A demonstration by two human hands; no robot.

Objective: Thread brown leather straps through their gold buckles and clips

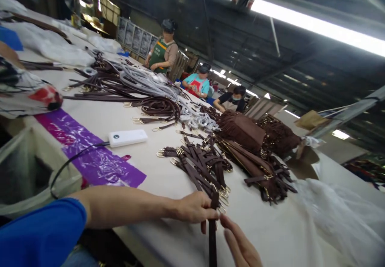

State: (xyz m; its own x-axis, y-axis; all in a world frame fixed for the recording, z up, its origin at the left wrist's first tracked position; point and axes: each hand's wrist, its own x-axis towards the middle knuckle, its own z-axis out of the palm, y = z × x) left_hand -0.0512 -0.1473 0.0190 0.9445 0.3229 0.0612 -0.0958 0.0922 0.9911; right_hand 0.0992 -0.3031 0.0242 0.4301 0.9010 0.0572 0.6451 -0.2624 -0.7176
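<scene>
My left hand [195, 208] reaches across the table from a blue sleeve and pinches a dark brown strap [212, 235] near its gold clasp end. The strap runs down toward the bottom edge of the view. My right hand [240, 245] is just right of the strap at the bottom, fingers stretched out and apart, touching or almost touching it. Just beyond my hands lies a pile of brown straps with gold clasps [201, 164].
The cream table [168, 182] carries brown fringed bags [243, 132], more strap bundles [156, 106], white straps [150, 82], a white power bank [128, 137] with a cable, purple plastic [90, 154] and clear bags [337, 210]. Three people work at the far side.
</scene>
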